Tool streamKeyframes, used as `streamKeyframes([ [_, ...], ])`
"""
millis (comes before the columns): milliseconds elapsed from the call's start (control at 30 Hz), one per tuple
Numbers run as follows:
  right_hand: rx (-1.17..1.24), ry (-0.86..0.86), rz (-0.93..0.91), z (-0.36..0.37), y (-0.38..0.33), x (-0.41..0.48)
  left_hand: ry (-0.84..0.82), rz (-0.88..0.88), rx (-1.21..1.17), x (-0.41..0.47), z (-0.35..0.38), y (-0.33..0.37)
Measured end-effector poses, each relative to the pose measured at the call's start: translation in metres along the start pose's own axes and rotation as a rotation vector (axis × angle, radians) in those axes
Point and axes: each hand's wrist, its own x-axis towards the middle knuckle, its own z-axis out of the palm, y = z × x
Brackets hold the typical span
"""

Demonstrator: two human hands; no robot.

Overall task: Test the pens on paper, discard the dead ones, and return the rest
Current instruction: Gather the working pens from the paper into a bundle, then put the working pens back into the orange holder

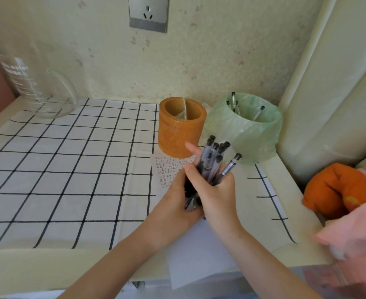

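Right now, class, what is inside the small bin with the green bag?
Several pens lean inside the bin, their black ends at or just above the rim. Their lower parts and the bin's bottom are hidden by its front wall.

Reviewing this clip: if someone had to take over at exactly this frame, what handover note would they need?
Left hand: grips the lower end of the bundle of pens.
Right hand: wrapped round the bundle's middle.
Test paper: on the table under the hands, covered in scribbles.
Orange holder: upright behind the paper, no pens showing in it.
Green-lined bin: holds several discarded pens.
Done, it seems: testing and discarding.
Left: put the held bundle back in the holder.
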Motion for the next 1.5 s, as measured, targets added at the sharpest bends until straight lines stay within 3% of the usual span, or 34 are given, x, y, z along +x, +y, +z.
streamKeyframes([
  [167, -0.046, 0.013, 0.060, 0.002, 0.004, 0.004, -0.113, -0.093, -0.039, 0.002, 0.000, -0.003],
  [367, -0.016, 0.106, 0.082, -0.011, -0.004, 0.012, -0.068, -0.212, 0.027, 0.009, -0.026, 0.002],
  [500, 0.177, 0.195, 0.251, -0.027, -0.021, 0.019, 0.179, -0.142, 0.182, 0.024, -0.046, 0.009],
  [667, 0.192, 0.182, 0.329, -0.034, -0.023, 0.022, 0.368, -0.152, 0.197, 0.058, -0.056, 0.002],
  [800, 0.160, 0.163, 0.333, -0.034, -0.022, 0.022, 0.348, -0.145, 0.250, 0.089, -0.050, -0.001],
  [1100, 0.184, 0.151, 0.366, -0.040, -0.021, 0.026, 0.393, 0.004, 0.120, 0.119, -0.053, -0.011],
  [1333, 0.223, 0.160, 0.367, -0.041, -0.022, 0.028, 0.455, 0.077, 0.053, 0.108, -0.060, 0.017],
  [1500, 0.254, 0.159, 0.354, -0.042, -0.028, 0.028, 0.387, 0.081, 0.068, 0.057, -0.066, 0.044],
])
